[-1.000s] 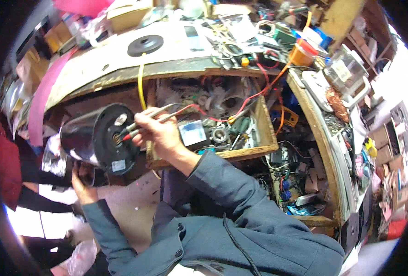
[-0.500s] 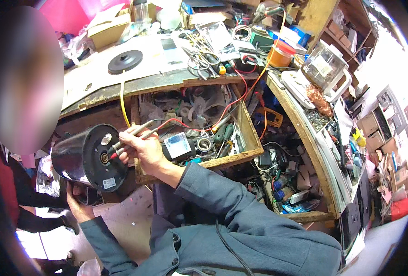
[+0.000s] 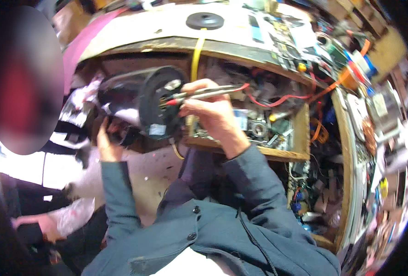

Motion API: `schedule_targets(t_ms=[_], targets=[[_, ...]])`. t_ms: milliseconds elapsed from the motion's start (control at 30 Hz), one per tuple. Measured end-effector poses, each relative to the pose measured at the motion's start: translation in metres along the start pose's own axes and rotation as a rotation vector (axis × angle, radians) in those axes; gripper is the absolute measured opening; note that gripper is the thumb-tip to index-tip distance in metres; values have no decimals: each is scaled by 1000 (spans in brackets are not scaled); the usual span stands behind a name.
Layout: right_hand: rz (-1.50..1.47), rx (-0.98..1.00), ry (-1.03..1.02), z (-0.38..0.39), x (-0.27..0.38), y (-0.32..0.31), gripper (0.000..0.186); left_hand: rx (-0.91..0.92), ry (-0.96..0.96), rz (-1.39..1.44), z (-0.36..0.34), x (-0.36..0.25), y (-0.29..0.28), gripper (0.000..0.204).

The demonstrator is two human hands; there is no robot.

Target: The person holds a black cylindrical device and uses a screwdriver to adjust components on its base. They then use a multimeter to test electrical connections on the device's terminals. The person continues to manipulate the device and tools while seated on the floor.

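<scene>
I have the right hand point(image 3: 208, 108) closed in a pinch on two slim grey test probes point(image 3: 213, 94), one red near its tip, their ends at the centre of the flat base point(image 3: 150, 110) of a glossy black cylindrical vessel point(image 3: 121, 92); blur keeps me from telling whether they touch it. The vessel is held tipped on its side in front of the white-topped bench point(image 3: 135, 27), left of an open wooden drawer point(image 3: 301, 126) crowded with parts. My left hand point(image 3: 107, 143) is wrapped around the vessel's dark underside handle point(image 3: 117, 133). A thin red wire point(image 3: 277, 101) crosses above the drawer. A round black disc point(image 3: 205, 20) lies on the bench.
</scene>
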State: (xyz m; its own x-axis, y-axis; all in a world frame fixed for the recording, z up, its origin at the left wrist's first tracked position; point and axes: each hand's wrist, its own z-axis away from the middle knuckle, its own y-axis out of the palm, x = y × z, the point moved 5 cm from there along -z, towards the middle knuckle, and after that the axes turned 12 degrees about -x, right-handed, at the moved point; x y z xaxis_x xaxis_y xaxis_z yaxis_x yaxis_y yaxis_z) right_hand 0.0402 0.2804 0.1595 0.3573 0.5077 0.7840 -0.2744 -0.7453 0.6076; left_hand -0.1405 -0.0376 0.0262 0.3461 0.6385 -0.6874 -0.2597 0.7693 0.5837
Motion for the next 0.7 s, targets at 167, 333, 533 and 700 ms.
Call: schedule_targets(t_ms=[167,333,533,700], targets=[[2,17,-24,6,1,-2,22,-43,-64,129,35,-1,20,27],[-32,-81,-72,0,14,-24,15,-70,-77,75,28,2,19,27],[48,-107,104,-2,11,-27,24,-93,-66,193,29,-5,16,15],[183,-81,141,7,16,-27,31,-63,-96,78,42,-1,23,26]])
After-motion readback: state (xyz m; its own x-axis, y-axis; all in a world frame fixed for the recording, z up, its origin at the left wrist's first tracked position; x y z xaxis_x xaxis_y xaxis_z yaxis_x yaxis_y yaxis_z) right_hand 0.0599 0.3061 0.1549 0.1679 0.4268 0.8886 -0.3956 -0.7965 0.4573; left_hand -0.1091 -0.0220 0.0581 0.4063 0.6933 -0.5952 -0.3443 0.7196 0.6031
